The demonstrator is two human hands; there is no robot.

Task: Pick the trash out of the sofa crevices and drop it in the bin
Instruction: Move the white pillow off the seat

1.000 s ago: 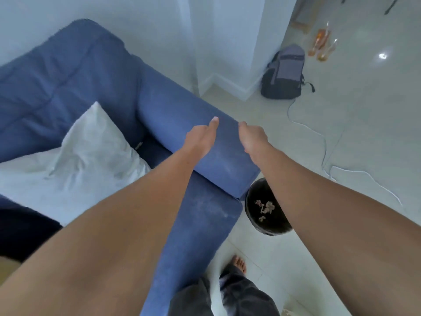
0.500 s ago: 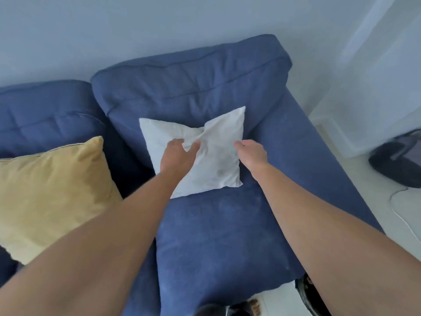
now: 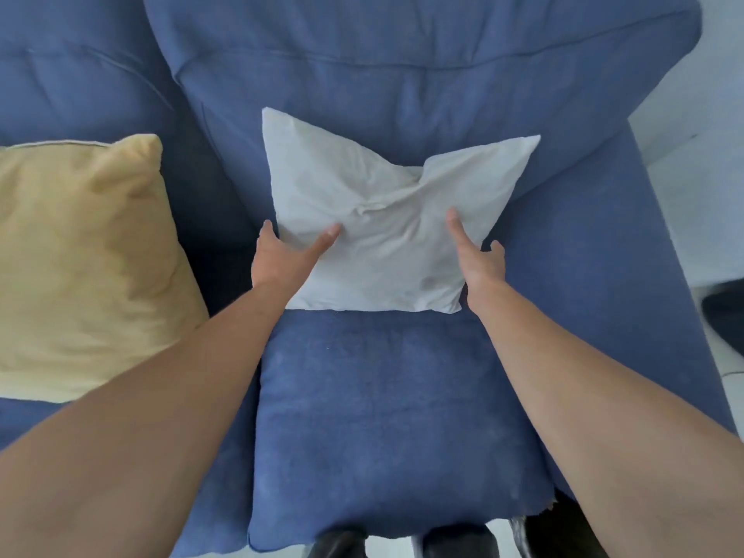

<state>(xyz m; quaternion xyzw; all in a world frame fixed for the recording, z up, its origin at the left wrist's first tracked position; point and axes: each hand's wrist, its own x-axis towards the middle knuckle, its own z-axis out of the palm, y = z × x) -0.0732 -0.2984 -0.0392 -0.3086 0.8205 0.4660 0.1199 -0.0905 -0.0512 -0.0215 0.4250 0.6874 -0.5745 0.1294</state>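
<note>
Hands astride white cushion

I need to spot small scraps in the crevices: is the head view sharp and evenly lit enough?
Head view: soft, even light with no glare; wide-angle bending at the edges; the gap between the sofa cushions is in dark shadow; the white pillow is slightly soft, fine detail smeared.

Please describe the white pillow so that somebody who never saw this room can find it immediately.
Find the blue sofa. On its right-hand seat, a white pillow leans against the back cushion, with the left hand and right hand at its lower corners. Its only neighbour, a yellow pillow, sits on the left seat.
</note>
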